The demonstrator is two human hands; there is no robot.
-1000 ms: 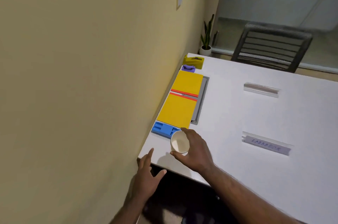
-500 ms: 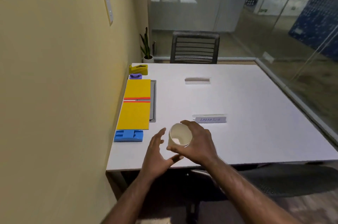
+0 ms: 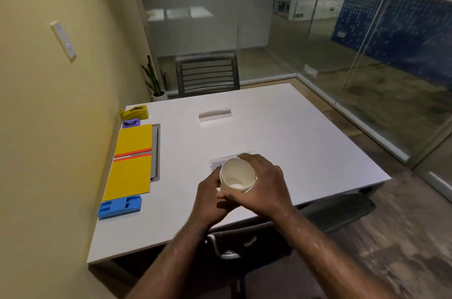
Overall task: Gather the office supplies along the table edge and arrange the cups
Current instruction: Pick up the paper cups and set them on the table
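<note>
A white paper cup is held above the near middle of the white table, its mouth tilted toward me. My right hand grips its right side and my left hand grips its left side from below. Along the table's left edge by the wall lie a yellow tape dispenser, a small purple item, two yellow folders with red-orange trim, and a blue stapler-like item.
A clear name-plate holder lies at the far middle; another is partly hidden behind the cup. A grey cable slot runs beside the folders. Black chairs stand at the far side and the near side. A glass wall is to the right.
The cup has moved from the left table edge toward the middle in my right hand. My left hand came up from the table edge and now holds the cup too. My view swung right.
</note>
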